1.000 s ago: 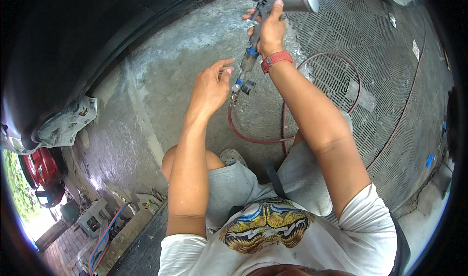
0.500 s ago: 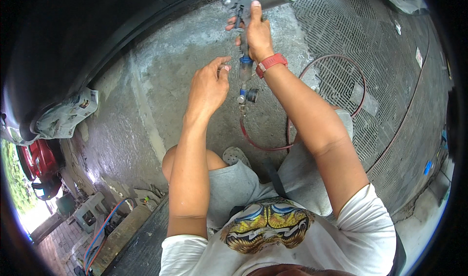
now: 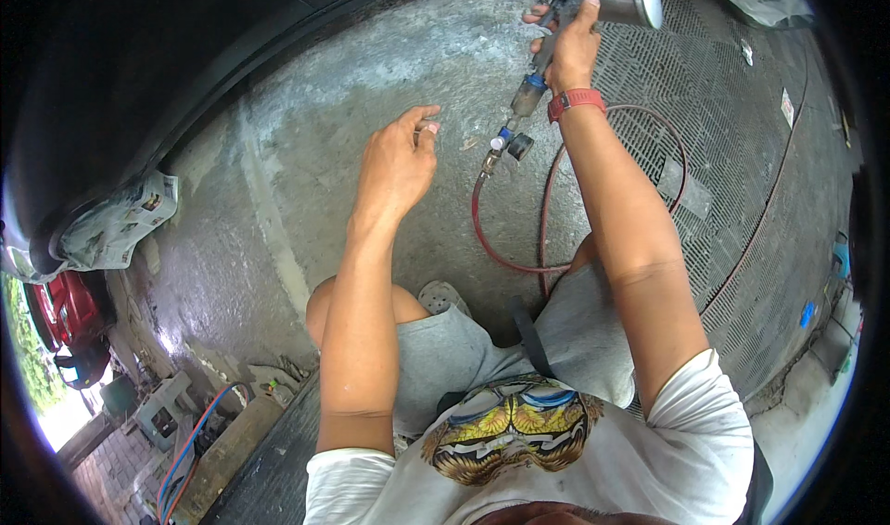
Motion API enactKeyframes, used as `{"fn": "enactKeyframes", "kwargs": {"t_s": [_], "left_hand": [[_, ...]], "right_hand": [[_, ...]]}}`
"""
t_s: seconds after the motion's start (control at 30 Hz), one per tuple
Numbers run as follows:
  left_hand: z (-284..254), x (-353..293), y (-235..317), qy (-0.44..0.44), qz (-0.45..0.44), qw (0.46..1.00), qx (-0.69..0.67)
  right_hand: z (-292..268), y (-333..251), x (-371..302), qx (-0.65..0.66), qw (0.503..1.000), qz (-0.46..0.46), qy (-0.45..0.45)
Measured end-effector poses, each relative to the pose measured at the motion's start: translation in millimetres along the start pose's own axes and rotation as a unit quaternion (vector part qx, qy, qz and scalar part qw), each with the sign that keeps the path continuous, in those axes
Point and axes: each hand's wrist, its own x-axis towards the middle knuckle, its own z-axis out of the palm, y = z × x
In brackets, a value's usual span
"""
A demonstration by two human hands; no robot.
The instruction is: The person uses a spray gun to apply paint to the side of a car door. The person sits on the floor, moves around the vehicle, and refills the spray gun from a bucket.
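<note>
Your right hand [image 3: 575, 52] is wrapped around the handle of the spray gun [image 3: 545, 57], with your thumb up near the gray cup [image 3: 616, 2]. Your left hand [image 3: 400, 159] is half open with bent fingers, holding nothing and well apart from the gun. You have the gun up above the floor [image 3: 343, 108], by the left edge of the bumpy mat [image 3: 742, 135]. The cup is on, and the red hose [image 3: 477, 214] is joined below the round dial [image 3: 521, 147], so getting the gun ready looks done. Paper [image 3: 130, 224] hangs on the big black panel [image 3: 120, 80], past the floor's left edge. I see no spray and cannot tell if the trigger is pressed. How much of the panel is finished or left, I cannot tell.
</note>
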Motion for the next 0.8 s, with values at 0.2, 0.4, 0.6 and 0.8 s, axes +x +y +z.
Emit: {"fn": "enactKeyframes", "kwargs": {"t_s": [0.2,0.4,0.6,0.8], "left_hand": [[3,4,5,-0.008,0.008,1.0,0.002],[17,11,6,0.005,0.027,1.0,0.006],[22,12,14,0.017,0.039,0.998,0.042],[16,-9,22,0.044,0.022,0.998,0.041]], "right_hand": [[-10,-9,-2,-0.005,0.998,-0.057,0.036],[6,-10,-33,0.0,0.998,0.012,-0.067],[28,-23,-69,0.036,0.973,0.087,-0.21],[26,-25,-59,-0.001,0.988,0.032,-0.149]]}}
